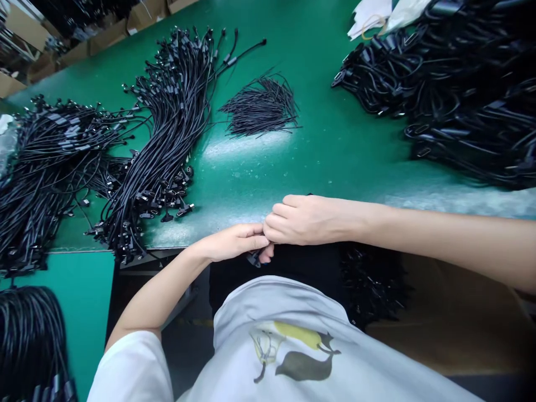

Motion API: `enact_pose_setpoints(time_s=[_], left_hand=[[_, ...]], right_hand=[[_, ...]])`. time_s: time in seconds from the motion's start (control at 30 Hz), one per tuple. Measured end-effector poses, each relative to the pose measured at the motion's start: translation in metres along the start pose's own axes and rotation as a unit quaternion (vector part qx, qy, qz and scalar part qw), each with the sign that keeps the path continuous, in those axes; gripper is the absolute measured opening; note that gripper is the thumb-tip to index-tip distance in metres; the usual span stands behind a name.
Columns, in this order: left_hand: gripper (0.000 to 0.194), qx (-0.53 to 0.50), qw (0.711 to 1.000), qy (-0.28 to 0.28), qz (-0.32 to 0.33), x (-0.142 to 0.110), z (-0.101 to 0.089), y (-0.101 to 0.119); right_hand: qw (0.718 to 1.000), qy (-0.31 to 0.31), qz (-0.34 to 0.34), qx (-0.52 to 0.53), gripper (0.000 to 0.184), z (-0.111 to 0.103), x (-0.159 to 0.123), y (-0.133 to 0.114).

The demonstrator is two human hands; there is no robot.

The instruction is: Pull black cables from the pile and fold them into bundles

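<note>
Over the near edge of the green table, my two hands meet with their fingertips together. My left hand [237,241] is closed on a black cable [253,258], whose connector end pokes out below the fingers. My right hand [298,222] is closed against the left fingertips, back of the hand up, and covers most of the cable; a small black bit shows past its far side. Beyond the hands lies a loose heap of short thin black ties [263,107]. A long bunch of black cables [170,120] with connectors at both ends lies to the left.
More black cables [46,145] are heaped at the far left, and another bundle [31,340] rests on a lower green surface [90,312]. Coiled cables [452,84] pile up at the right. Below the right forearm is an open cardboard box [452,318] beside black connectors [372,285].
</note>
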State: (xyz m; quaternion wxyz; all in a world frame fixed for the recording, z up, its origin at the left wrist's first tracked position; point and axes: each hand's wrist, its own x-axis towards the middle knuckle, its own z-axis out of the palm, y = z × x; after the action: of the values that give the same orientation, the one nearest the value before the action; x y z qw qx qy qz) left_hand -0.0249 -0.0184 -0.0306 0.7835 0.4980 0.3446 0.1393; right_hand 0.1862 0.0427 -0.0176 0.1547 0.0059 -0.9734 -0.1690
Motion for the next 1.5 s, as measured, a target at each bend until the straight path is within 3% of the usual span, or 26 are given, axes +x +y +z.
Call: enact_pose_setpoints(time_s=[0.07, 0.13, 0.23, 0.3, 0.37, 0.43, 0.53, 0.67, 0.83, 1.0, 1.1, 1.17, 1.27, 1.37, 1.5], left_hand=[[0.035, -0.039, 0.998, 0.043, 0.013, 0.004, 0.002, -0.003], [0.029, -0.115, 0.981, 0.131, 0.081, 0.008, 0.005, -0.005], [0.017, -0.284, 0.892, 0.279, 0.216, 0.017, 0.006, -0.002], [0.013, -0.364, 0.829, 0.331, 0.264, 0.022, 0.006, 0.002], [0.016, -0.400, 0.799, 0.352, 0.279, 0.027, 0.008, 0.005], [0.019, -0.414, 0.784, 0.364, 0.285, 0.031, 0.011, 0.007], [0.020, -0.427, 0.773, 0.380, 0.275, 0.032, 0.013, 0.006], [0.019, -0.416, 0.782, 0.386, 0.259, 0.028, 0.014, 0.003], [0.014, -0.362, 0.794, 0.408, 0.269, 0.026, 0.017, 0.001], [0.014, -0.350, 0.813, 0.404, 0.231, 0.025, 0.017, 0.000], [0.017, -0.337, 0.827, 0.399, 0.208, 0.022, 0.013, -0.006], [0.022, -0.303, 0.845, 0.394, 0.197, 0.020, 0.010, -0.013], [0.031, -0.186, 0.893, 0.362, 0.190, 0.012, 0.009, -0.022], [0.033, -0.031, 0.938, 0.317, 0.136, 0.000, 0.012, -0.025], [0.030, 0.084, 0.961, 0.255, 0.062, -0.015, 0.014, -0.018]], right_hand=[[0.999, 0.005, 0.030, 0.031, 0.022, -0.002, 0.000, 0.004], [0.989, 0.049, 0.127, 0.059, 0.018, -0.004, 0.003, 0.001], [0.917, 0.164, 0.347, 0.106, 0.023, 0.000, 0.013, -0.022], [0.865, 0.196, 0.432, 0.162, 0.028, 0.012, 0.024, -0.043], [0.840, 0.196, 0.467, 0.193, 0.032, 0.029, 0.036, -0.061], [0.834, 0.197, 0.486, 0.171, 0.030, 0.043, 0.047, -0.070], [0.855, 0.192, 0.469, 0.111, 0.020, 0.047, 0.054, -0.068], [0.889, 0.168, 0.416, 0.093, 0.020, 0.035, 0.047, -0.057], [0.868, 0.170, 0.437, 0.162, 0.020, 0.028, 0.046, -0.055], [0.935, 0.182, 0.293, 0.079, 0.021, 0.035, 0.053, -0.063], [0.942, 0.151, 0.248, 0.168, 0.029, 0.031, 0.045, -0.063], [0.935, 0.151, 0.232, 0.223, 0.033, 0.022, 0.035, -0.056], [0.950, 0.158, 0.222, 0.152, 0.038, 0.007, 0.024, -0.035], [0.982, 0.068, 0.170, 0.050, 0.038, 0.000, 0.022, -0.012], [0.993, -0.032, 0.095, 0.057, 0.026, 0.006, 0.019, 0.000]])
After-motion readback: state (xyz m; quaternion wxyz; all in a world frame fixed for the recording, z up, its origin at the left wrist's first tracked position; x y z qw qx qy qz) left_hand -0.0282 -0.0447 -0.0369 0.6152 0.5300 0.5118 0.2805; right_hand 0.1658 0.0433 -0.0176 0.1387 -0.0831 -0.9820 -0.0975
